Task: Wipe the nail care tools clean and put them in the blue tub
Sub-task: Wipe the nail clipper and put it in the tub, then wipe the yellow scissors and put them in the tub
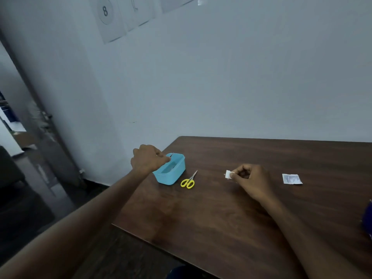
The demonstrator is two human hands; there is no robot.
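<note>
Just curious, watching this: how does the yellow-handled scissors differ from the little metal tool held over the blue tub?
The scissors lie flat on the table beside the blue tub, untouched; the thin metal tool is pinched in the left hand above the tub's rim. The scissors have bright yellow handles; the tool shows only bare metal. The scissors look larger. Both have slim metal ends.

Your open light-blue plastic tub [171, 174] sits upright near the counter's left edge; the yellow-handled steel scissors [188, 181] lie flat, closed, just beside it.
</note>
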